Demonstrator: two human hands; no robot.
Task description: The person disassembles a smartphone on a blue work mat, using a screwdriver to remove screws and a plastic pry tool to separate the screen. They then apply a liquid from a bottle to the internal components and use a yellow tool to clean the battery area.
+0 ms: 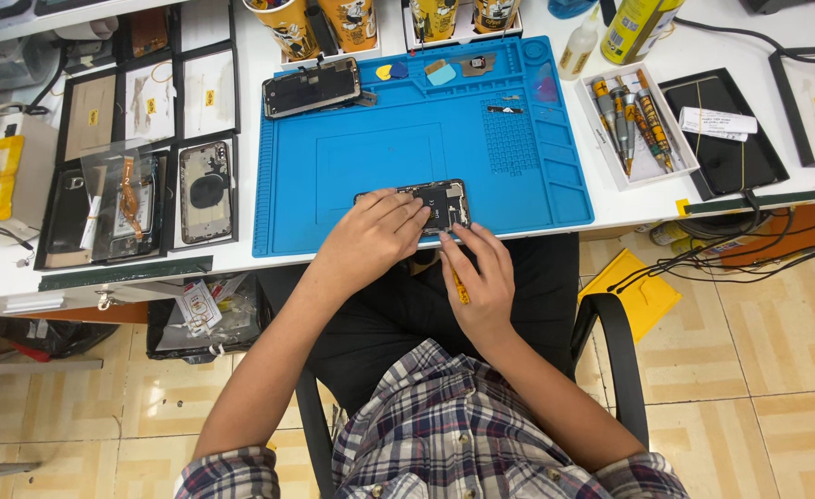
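White workbench point(241, 263) carries blue mat point(361, 148), above tan tiled floor point(759, 351).

An opened black smartphone point(431, 202) lies on the near edge of the blue silicone work mat point(380, 148), which sits in the middle of the white desk point(611, 199). The left hand point(371, 238) rests on the phone's left part; the right hand point(477, 277) sits just before its right end, with a thin yellow-handled tool point(461, 288) under its fingers point(458, 249). At the mat's far left corner lies a second black phone frame point(311, 88). Right of the mat stands a white tray of screwdrivers point(631, 125) (the black trays of phone parts point(149, 139) lie left).
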